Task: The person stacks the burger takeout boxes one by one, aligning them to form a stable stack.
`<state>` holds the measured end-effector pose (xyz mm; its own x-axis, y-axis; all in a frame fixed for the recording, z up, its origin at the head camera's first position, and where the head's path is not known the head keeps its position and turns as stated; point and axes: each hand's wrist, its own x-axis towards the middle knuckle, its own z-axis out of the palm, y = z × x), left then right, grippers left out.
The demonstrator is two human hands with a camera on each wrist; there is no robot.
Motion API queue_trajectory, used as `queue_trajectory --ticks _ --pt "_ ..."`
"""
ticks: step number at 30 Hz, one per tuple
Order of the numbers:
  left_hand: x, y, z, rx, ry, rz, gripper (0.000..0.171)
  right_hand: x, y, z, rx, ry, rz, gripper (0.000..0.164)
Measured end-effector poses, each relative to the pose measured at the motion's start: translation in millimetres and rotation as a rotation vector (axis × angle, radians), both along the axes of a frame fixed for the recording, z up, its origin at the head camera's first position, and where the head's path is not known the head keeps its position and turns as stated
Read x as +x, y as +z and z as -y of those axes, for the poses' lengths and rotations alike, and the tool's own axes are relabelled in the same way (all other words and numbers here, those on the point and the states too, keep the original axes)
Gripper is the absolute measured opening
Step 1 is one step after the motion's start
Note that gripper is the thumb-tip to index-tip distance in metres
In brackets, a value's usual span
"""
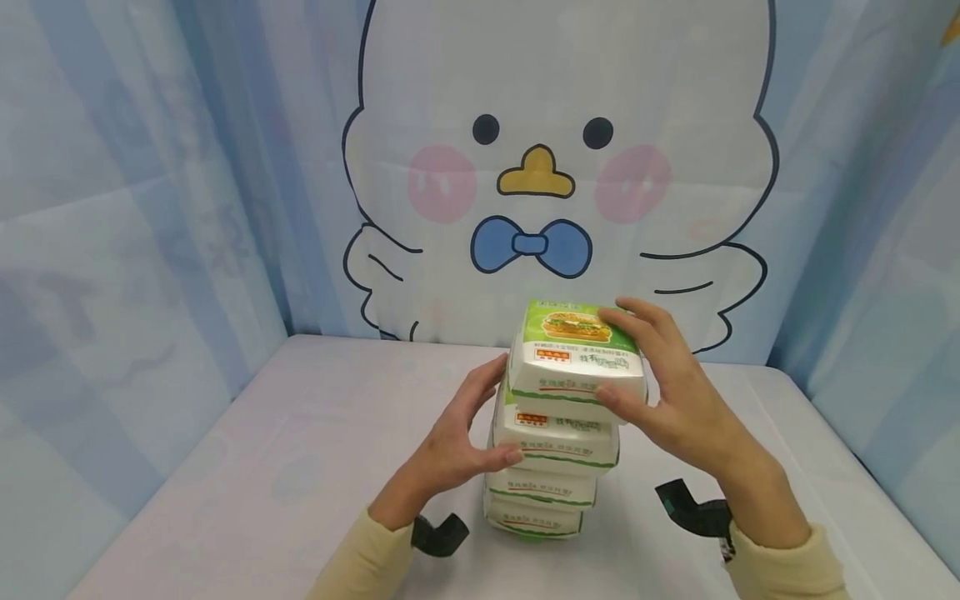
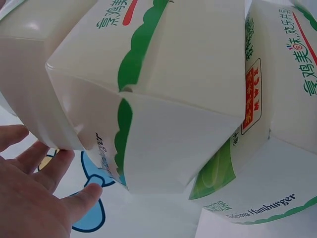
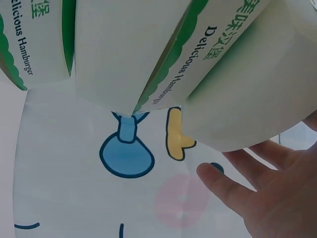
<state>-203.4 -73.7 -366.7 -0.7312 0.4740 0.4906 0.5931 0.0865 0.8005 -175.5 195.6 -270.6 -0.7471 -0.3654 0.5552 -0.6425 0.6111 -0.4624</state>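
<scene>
Several white paper hamburger boxes with green trim stand in one leaning stack. The top hamburger box [image 1: 577, 358] has a green lid with a burger picture and sits shifted to the right of the box below [image 1: 562, 446]. My right hand [image 1: 682, 400] holds the top box at its right side, thumb on the front, fingers along the lid's edge. On the stack's left side my left hand [image 1: 457, 433] rests with spread, fairly straight fingers, thumb near the second box. In the left wrist view, fingertips touch a box [image 2: 183, 144]. Part of the right fingers [image 3: 267, 158] is hidden behind a box.
The stack stands on a pale table [image 1: 315, 467]. Behind it hangs a curtain [image 1: 540, 67] printed with a cartoon chick, and blue-and-white curtains flank both sides. Dark straps [image 1: 438, 535] stick out near both wrists.
</scene>
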Motion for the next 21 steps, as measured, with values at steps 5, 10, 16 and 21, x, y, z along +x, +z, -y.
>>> queue_trajectory --ticks 5,10,16,21 --pt "-0.1 -0.7 -0.5 0.013 0.001 -0.002 0.093 -1.2 1.0 4.5 -0.004 0.006 -0.045 0.073" --pt "-0.5 -1.2 -0.9 0.014 0.007 0.006 0.093 -1.8 0.8 5.3 0.010 0.026 -0.015 0.074" --pt "-0.9 0.9 0.7 0.025 0.008 -0.023 0.093 -1.1 1.4 3.9 0.016 0.033 0.010 0.079" --pt "-0.8 1.1 2.8 0.033 -0.003 -0.039 0.091 -0.8 2.8 3.1 0.021 0.011 0.008 0.077"
